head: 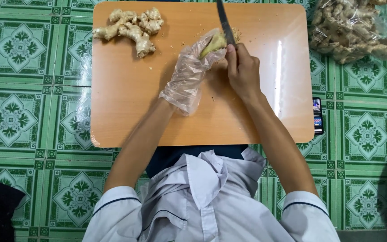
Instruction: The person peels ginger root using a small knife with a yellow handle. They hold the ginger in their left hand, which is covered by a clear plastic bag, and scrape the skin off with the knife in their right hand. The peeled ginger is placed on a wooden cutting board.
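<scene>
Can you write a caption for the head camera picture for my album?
Gloved left hand holds ginger; right hand cuts with knife.

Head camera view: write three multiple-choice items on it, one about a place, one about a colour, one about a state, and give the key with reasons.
1. Where does the whole ginger root lie?
A. On the board's far left corner
B. On the floor tiles
C. Inside the plastic bag

2. What colour is the floor?
A. Plain grey
B. Green with a white pattern
C. Red and black

3. How is the left hand covered?
A. Bare
B. In a thick rubber glove
C. In a thin clear plastic glove

Key: 1 A, the root sits on the wooden board near its upper left corner. 2 B, the tiles are green with pale ornaments. 3 C, a loose see-through glove wraps that hand, which holds a ginger piece, while the bare right hand holds the knife.
</scene>
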